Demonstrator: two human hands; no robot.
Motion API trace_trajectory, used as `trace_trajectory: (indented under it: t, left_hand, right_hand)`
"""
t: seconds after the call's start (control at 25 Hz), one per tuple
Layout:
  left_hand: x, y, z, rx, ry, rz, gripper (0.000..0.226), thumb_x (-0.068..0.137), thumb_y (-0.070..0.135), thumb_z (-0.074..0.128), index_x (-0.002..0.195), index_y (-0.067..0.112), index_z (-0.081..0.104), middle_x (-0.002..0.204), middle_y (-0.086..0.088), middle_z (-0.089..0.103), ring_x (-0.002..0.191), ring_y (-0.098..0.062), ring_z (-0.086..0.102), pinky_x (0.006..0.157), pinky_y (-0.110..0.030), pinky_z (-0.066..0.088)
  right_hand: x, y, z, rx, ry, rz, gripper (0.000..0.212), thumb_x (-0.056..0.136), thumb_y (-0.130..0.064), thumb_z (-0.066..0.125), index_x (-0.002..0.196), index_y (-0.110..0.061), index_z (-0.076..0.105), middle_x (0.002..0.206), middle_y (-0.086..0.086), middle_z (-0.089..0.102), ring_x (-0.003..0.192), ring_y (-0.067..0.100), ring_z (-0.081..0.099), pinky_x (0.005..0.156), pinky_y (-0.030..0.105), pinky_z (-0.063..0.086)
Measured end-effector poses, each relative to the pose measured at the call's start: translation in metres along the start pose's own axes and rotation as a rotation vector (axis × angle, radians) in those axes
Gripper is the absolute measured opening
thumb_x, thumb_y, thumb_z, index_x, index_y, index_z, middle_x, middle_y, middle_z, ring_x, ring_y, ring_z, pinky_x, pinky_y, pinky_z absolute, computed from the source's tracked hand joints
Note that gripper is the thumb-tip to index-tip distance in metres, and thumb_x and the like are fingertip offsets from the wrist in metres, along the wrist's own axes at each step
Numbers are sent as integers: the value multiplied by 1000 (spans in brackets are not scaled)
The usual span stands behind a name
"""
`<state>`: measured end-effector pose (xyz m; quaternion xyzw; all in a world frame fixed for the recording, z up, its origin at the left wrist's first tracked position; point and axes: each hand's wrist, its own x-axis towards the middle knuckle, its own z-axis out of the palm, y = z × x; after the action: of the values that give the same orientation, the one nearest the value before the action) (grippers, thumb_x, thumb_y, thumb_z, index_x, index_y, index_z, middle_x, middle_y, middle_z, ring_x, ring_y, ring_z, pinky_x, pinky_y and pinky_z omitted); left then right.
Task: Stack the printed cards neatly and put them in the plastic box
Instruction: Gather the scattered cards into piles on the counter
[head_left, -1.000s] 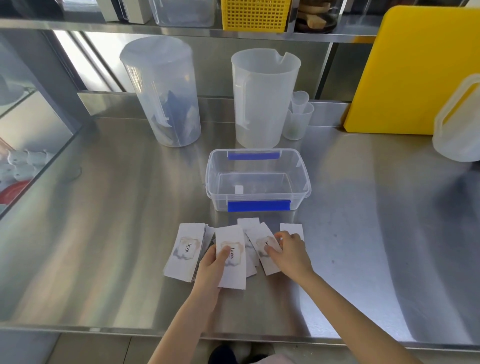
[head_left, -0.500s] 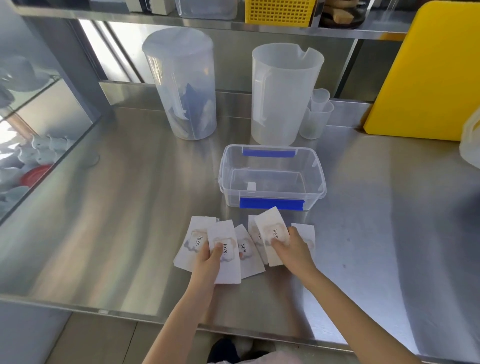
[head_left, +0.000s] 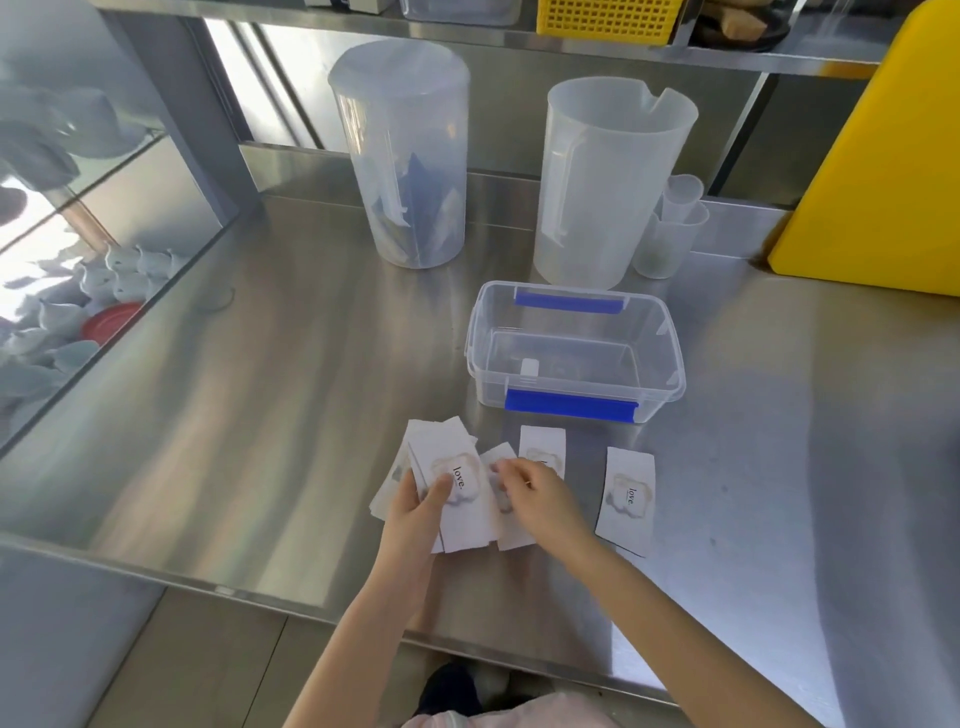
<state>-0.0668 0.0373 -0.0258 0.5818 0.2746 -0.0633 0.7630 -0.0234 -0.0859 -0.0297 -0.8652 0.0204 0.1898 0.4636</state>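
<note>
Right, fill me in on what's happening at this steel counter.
A person is gathering white printed cards marked "love". The left hand holds a fanned bunch of the cards against the steel counter, thumb on top. The right hand reaches over two more cards beside the bunch. One card lies apart to the right. The clear plastic box with blue clips sits open behind them, with no cards in it yet.
</note>
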Motion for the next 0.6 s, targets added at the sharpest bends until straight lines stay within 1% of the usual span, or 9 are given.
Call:
trace_trajectory:
  t: [0.04, 0.08, 0.16, 0.24, 0.32, 0.4, 0.48, 0.56, 0.6]
  left_hand:
    - [0, 1, -4, -18, 2, -3, 29, 91, 15, 45, 120, 18, 52, 98, 0, 65, 89, -22, 62, 77, -42, 52]
    - [0, 2, -7, -33, 3, -7, 28, 91, 16, 45, 118, 20, 53, 100, -1, 65, 91, -23, 62, 78, -42, 51]
    - [-1, 3, -11, -47, 14, -9, 23, 91, 17, 44, 107, 26, 57, 100, -1, 65, 89, -22, 62, 72, -38, 51]
    - [0, 4, -13, -50, 31, -13, 21, 91, 16, 43, 98, 29, 58, 97, 0, 65, 87, -22, 62, 69, -36, 51]
    - [1, 3, -14, -55, 40, -21, 22, 91, 16, 43, 105, 25, 58, 97, 0, 65, 86, -21, 62, 71, -38, 50]
    - [2, 4, -15, -56, 42, -35, 26, 90, 16, 43, 112, 21, 56, 100, -3, 64, 87, -24, 62, 76, -41, 50]
    - [3, 4, -15, -56, 41, -44, 26, 90, 16, 42, 111, 22, 55, 101, -4, 63, 89, -26, 61, 77, -44, 51]
    - [2, 6, -14, -54, 26, -33, 24, 90, 15, 41, 103, 28, 57, 99, -2, 63, 88, -25, 61, 72, -42, 52]
    - [1, 8, -12, -53, 17, -28, 25, 90, 15, 41, 100, 31, 57, 98, -1, 64, 86, -24, 62, 68, -41, 53]
  right_hand:
    - [7, 7, -2, -47, 27, 6, 27, 94, -24, 41, 98, -6, 60, 104, 15, 60, 95, 29, 57, 69, 27, 41]
    - [13, 13, -2, -128, 40, 27, 27, 92, -26, 44, 107, -7, 57, 112, 15, 56, 101, 29, 56, 76, 29, 44]
    - [20, 23, 1, -345, -2, 97, 48, 85, -33, 55, 123, -6, 44, 129, 17, 44, 117, 33, 47, 93, 38, 43]
    - [22, 26, 8, -531, -5, 101, 62, 78, -39, 62, 125, -6, 37, 132, 16, 38, 121, 35, 40, 95, 42, 41]
    - [22, 25, 11, -608, 21, 65, 65, 77, -39, 64, 123, -5, 35, 131, 16, 40, 120, 34, 41, 95, 42, 40]
    - [24, 26, 11, -532, 23, 63, 57, 80, -33, 62, 121, -5, 36, 129, 16, 46, 118, 34, 46, 93, 43, 42]
    - [22, 24, 5, -330, 4, 104, 43, 86, -24, 55, 119, -4, 36, 125, 17, 52, 111, 36, 53, 84, 42, 47]
    - [16, 16, -8, -76, 15, 158, 39, 87, -21, 54, 118, -6, 37, 124, 16, 55, 108, 34, 55, 78, 37, 46]
    - [12, 11, -16, 64, 26, 168, 37, 86, -21, 56, 117, -9, 39, 121, 13, 55, 106, 31, 55, 78, 36, 46]
